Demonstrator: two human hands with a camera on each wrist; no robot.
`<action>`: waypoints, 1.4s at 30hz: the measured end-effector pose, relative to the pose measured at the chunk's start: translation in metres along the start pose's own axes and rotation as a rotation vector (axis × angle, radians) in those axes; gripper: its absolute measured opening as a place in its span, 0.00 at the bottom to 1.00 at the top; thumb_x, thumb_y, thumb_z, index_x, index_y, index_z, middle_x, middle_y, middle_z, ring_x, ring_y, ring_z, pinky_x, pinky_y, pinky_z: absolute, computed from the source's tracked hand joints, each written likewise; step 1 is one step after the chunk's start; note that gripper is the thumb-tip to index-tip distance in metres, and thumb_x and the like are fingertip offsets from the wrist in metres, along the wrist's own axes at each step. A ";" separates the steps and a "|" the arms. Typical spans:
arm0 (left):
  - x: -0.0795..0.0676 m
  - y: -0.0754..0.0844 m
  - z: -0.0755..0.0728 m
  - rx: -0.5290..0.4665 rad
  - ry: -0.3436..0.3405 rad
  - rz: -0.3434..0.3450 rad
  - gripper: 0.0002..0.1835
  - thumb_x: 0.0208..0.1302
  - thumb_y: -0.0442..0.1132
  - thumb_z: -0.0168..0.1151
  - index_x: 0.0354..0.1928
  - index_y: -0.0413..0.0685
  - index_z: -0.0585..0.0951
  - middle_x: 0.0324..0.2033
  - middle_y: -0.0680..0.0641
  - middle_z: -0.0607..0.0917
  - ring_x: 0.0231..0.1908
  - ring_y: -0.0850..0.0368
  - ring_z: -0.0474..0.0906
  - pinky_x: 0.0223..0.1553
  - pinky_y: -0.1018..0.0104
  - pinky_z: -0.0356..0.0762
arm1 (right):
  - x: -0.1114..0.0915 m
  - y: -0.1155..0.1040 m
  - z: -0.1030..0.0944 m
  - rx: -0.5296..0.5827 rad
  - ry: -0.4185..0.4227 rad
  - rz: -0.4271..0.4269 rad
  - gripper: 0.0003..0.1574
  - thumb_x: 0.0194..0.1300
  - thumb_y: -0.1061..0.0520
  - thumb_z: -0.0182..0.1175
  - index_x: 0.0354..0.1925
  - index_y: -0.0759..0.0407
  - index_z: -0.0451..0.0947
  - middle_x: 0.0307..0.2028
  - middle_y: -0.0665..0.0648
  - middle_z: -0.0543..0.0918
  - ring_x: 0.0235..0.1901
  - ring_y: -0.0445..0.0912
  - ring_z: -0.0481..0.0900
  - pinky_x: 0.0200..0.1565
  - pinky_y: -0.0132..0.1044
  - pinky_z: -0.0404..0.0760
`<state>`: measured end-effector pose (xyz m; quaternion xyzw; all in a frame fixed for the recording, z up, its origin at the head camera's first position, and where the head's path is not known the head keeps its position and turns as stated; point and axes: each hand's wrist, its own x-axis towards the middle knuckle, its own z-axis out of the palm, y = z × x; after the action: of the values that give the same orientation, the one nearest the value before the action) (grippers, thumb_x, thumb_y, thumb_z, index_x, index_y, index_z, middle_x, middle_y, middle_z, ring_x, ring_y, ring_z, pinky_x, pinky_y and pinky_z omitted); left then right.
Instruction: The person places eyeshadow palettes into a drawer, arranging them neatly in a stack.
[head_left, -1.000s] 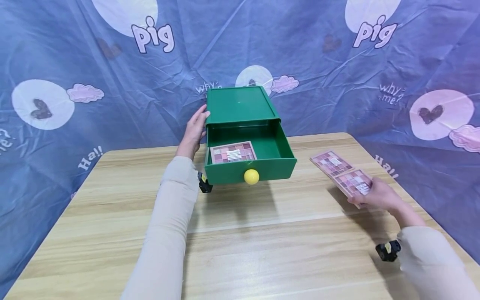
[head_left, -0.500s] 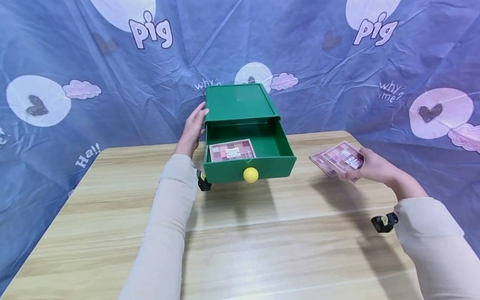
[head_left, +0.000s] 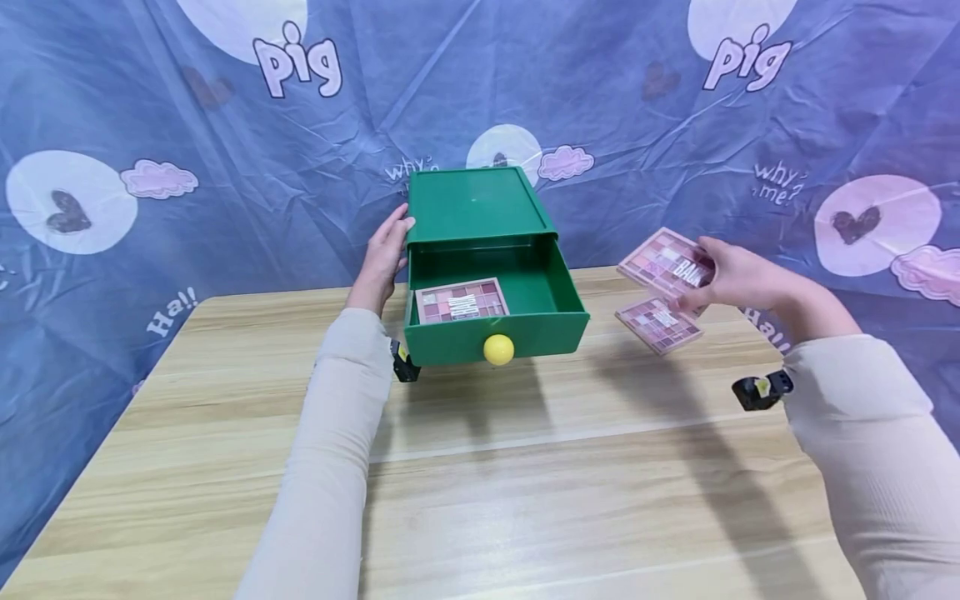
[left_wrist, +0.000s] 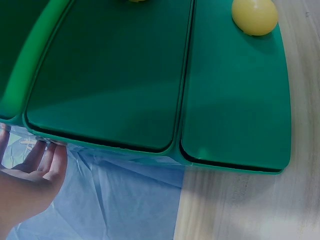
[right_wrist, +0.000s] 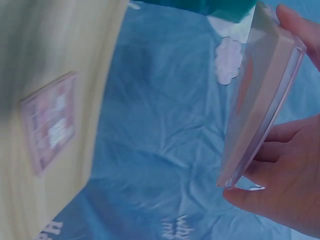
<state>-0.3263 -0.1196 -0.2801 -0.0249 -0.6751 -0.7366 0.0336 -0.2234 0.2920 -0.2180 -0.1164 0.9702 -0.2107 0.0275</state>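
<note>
A green drawer cabinet (head_left: pixel 480 204) stands at the back middle, its top drawer (head_left: pixel 442 342) pulled out. One pink eyeshadow palette (head_left: pixel 462 301) lies in the left part of that drawer. My left hand (head_left: pixel 382 262) touches the cabinet's left side; in the left wrist view its fingers (left_wrist: pixel 55 162) rest at the edge, partly hidden behind it. At the right, my right hand (head_left: pixel 761 283) grips a second eyeshadow palette (head_left: pixel 662 258) by its right end, raised and tilted. A third palette (head_left: pixel 658 327) lies flat on the table below it.
A yellow ball knob (head_left: pixel 498 350) juts from the pulled-out drawer. Lower green drawer fronts (left_wrist: pixel 235 100) with yellow knobs show in the left wrist view. The wooden table (head_left: pixel 525 517) meets a blue printed cloth (head_left: pixel 360 125) behind and at both sides.
My right hand has lifted the gripped palette off the table and moved it up and slightly left, past the palette lying there. The left hand stays at the cabinet.
</note>
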 end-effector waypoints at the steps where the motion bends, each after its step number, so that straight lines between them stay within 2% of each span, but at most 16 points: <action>1: 0.000 0.000 0.000 0.001 0.000 0.000 0.26 0.58 0.51 0.51 0.60 0.65 0.64 0.57 0.52 0.65 0.52 0.56 0.63 0.52 0.53 0.57 | 0.001 -0.004 -0.003 -0.002 -0.002 -0.003 0.38 0.41 0.52 0.69 0.43 0.68 0.59 0.31 0.61 0.72 0.28 0.50 0.70 0.35 0.43 0.66; 8: 0.000 0.001 -0.002 0.007 -0.006 0.006 0.27 0.58 0.51 0.50 0.61 0.65 0.63 0.56 0.51 0.65 0.52 0.56 0.63 0.52 0.53 0.56 | 0.010 -0.030 -0.015 0.028 -0.032 -0.032 0.41 0.41 0.51 0.69 0.47 0.68 0.58 0.32 0.61 0.72 0.30 0.50 0.70 0.37 0.43 0.64; 12: 0.000 0.001 -0.002 0.005 -0.004 0.007 0.26 0.58 0.51 0.50 0.61 0.65 0.63 0.56 0.51 0.66 0.52 0.56 0.63 0.52 0.53 0.56 | 0.014 -0.043 -0.018 0.023 -0.033 -0.056 0.40 0.41 0.52 0.69 0.47 0.67 0.59 0.32 0.60 0.72 0.30 0.49 0.69 0.36 0.41 0.64; 15: 0.000 0.001 -0.002 0.002 -0.003 0.003 0.26 0.58 0.51 0.50 0.61 0.65 0.63 0.56 0.50 0.67 0.52 0.56 0.64 0.52 0.54 0.56 | 0.017 -0.051 -0.018 0.029 -0.056 -0.069 0.44 0.42 0.52 0.69 0.51 0.68 0.57 0.33 0.61 0.72 0.32 0.50 0.68 0.38 0.42 0.63; 19: 0.001 0.000 -0.001 -0.011 -0.001 -0.006 0.26 0.58 0.50 0.50 0.60 0.65 0.64 0.54 0.48 0.68 0.51 0.55 0.65 0.52 0.54 0.57 | 0.021 -0.060 -0.017 0.052 -0.094 -0.081 0.57 0.42 0.53 0.68 0.61 0.71 0.47 0.41 0.65 0.69 0.38 0.52 0.67 0.44 0.45 0.61; 24: 0.001 -0.001 -0.001 -0.010 0.003 -0.007 0.26 0.57 0.50 0.51 0.60 0.66 0.64 0.54 0.49 0.68 0.51 0.55 0.65 0.52 0.54 0.57 | 0.026 -0.071 -0.014 0.088 -0.119 -0.124 0.65 0.42 0.54 0.68 0.63 0.72 0.36 0.49 0.67 0.64 0.43 0.54 0.63 0.49 0.47 0.57; 31: 0.002 -0.002 0.000 -0.006 0.005 -0.009 0.26 0.57 0.51 0.51 0.60 0.67 0.64 0.55 0.50 0.68 0.52 0.56 0.65 0.52 0.54 0.57 | 0.035 -0.091 -0.004 0.127 -0.120 -0.201 0.65 0.38 0.55 0.70 0.64 0.69 0.39 0.55 0.65 0.60 0.47 0.53 0.60 0.53 0.45 0.54; 42: 0.001 -0.001 0.000 -0.008 0.012 -0.006 0.26 0.57 0.51 0.51 0.59 0.66 0.65 0.55 0.50 0.68 0.51 0.57 0.64 0.52 0.55 0.57 | 0.050 -0.120 0.021 0.181 -0.166 -0.362 0.63 0.33 0.59 0.72 0.62 0.68 0.45 0.51 0.61 0.63 0.44 0.49 0.63 0.48 0.41 0.60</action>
<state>-0.3275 -0.1191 -0.2812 -0.0186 -0.6721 -0.7394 0.0352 -0.2441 0.1652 -0.1877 -0.3028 0.9050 -0.2881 0.0791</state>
